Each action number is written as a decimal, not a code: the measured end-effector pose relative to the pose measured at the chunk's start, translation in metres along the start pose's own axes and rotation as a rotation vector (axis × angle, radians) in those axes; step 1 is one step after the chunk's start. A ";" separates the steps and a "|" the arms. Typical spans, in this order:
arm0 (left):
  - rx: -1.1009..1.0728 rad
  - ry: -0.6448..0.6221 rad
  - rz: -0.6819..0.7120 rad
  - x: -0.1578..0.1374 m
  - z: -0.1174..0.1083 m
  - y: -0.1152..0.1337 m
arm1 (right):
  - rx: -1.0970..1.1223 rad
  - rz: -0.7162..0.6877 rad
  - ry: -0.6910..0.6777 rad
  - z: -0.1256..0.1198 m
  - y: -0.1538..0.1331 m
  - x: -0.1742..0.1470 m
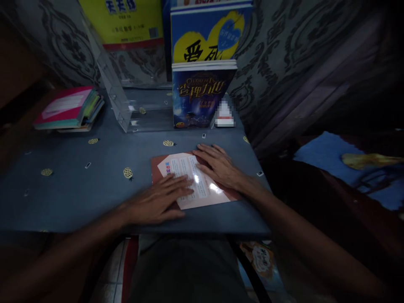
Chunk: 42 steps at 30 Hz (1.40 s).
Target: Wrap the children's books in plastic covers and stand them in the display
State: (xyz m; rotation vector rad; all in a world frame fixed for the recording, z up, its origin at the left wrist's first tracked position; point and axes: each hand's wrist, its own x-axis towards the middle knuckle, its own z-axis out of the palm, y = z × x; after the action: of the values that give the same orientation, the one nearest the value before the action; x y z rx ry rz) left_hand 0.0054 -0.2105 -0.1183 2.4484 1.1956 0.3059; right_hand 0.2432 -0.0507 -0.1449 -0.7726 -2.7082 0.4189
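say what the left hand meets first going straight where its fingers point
Probably the right hand, laid flat over the book ahead; exact depth is hard to judge.

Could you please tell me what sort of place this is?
Probably a study corner in a home: the pineapple-print table bears a clear rack with upright books, a stack of books and a glossy printed booklet.
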 end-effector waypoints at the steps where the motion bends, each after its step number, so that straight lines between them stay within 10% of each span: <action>1: 0.021 0.036 -0.089 0.001 -0.004 -0.007 | -0.010 0.021 -0.012 -0.003 0.004 -0.002; 5: 0.110 0.105 -0.368 0.006 -0.022 -0.037 | 0.005 0.077 -0.081 -0.020 0.024 -0.011; 17: 0.079 -0.010 -0.492 0.042 -0.067 -0.044 | -0.038 0.074 -0.126 -0.049 0.030 0.012; 27: 0.195 0.270 -0.433 0.038 -0.079 -0.040 | 0.039 0.081 0.067 -0.075 0.013 0.014; 33: 0.390 0.582 -0.409 0.060 -0.091 -0.022 | -0.018 -0.031 0.364 -0.129 -0.056 -0.034; 37: 0.014 0.706 -0.277 0.067 -0.095 -0.014 | -0.076 -0.261 0.415 -0.129 -0.119 -0.057; 42: -0.764 0.591 -0.379 0.056 -0.068 -0.044 | -0.142 -0.479 0.228 -0.060 -0.160 -0.041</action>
State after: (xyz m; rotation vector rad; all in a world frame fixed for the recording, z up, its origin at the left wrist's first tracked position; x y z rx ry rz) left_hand -0.0158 -0.1241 -0.0753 1.4717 1.3866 1.1744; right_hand 0.2236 -0.1912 -0.0414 -0.1687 -2.6043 0.0250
